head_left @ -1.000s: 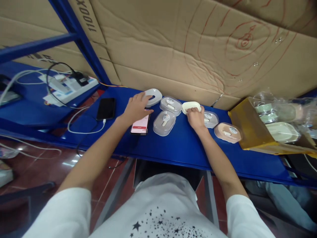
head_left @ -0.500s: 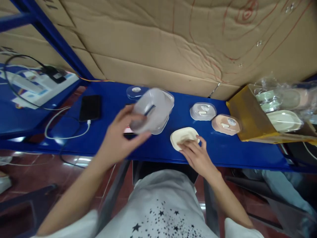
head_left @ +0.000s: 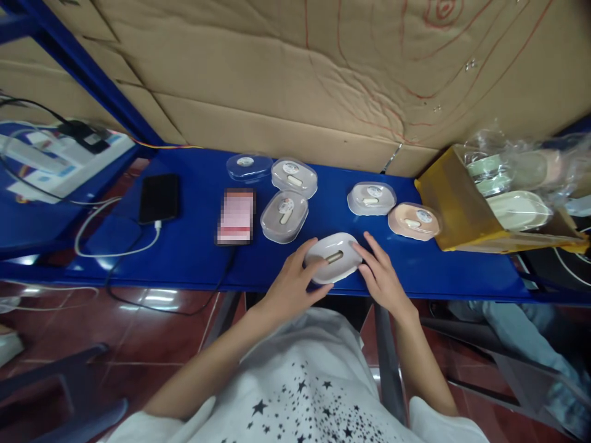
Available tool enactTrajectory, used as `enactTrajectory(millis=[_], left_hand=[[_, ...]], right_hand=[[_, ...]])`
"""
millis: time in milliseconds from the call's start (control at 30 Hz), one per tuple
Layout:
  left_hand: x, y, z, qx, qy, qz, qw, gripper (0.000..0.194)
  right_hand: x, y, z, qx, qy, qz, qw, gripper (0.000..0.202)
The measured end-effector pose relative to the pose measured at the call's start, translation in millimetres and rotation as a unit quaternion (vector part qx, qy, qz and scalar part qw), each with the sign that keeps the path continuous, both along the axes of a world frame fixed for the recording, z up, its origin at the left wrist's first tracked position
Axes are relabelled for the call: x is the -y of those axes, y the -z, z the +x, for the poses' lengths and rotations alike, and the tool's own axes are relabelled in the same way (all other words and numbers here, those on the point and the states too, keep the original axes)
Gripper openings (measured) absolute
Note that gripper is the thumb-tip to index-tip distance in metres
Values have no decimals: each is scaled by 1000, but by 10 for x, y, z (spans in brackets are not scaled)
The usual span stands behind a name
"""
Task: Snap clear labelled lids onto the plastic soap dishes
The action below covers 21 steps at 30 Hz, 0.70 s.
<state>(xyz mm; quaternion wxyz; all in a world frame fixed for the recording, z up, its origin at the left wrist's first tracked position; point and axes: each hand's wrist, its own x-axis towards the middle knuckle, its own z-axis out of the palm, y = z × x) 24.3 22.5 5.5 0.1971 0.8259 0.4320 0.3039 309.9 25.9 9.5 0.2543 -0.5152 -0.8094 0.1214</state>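
Note:
A pale grey oval soap dish (head_left: 336, 252) with a long slot in its bottom sits at the table's front edge, before my body. My left hand (head_left: 298, 277) grips its left side, one digit inside the hollow and the others around the rim. At the dish's right rim is my right hand (head_left: 381, 274), fingers spread and a fingertip touching the edge. The cream dish seen earlier at this spot is hidden. Behind stand lidded grey soap dishes, one nearer (head_left: 284, 215), another farther back (head_left: 294, 177), each with a round label.
On the blue table (head_left: 198, 258) are a pink-screened phone (head_left: 236, 216), a black device (head_left: 159, 198) on a white cable, a clear lid (head_left: 249, 167), another grey dish (head_left: 372, 199) and a pink dish (head_left: 414, 221). At right stands a cardboard box (head_left: 446, 203) of wrapped dishes.
My left hand has brought the grey dish right and down, over where the cream dish was. My right hand has moved from inside the cream dish to the grey dish's rim.

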Motion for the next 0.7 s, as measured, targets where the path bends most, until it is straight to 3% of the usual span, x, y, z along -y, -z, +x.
enactTrajectory(millis=[100,267,367,467,533,567,700], left_hand=[[-14,61,28,-37,-2,2,999,39],[-51,73,90,-70,8,23,997,39],[-37,26,120,-72,19,23,997,43],[-97,-109,-18,-35,45,54,997,46],[-307,-251,-269,-6,18,86,996,39],[-483,-326,-443,-1,-24,98,995,35],[-1540,-516,-1251,-76,-161,95,979,41]], right_hand=[[-28,-6,6,11,-31,-34,999,54],[-21,-40,35,-10,-26,-44,999,57],[-22,-17,28,-3,-35,-9,999,53],[-15,46,0,36,-64,54,996,53],[10,87,-17,66,-76,77,992,52],[31,102,-21,75,-75,84,991,51],[162,128,-3,83,-30,142,986,40]])
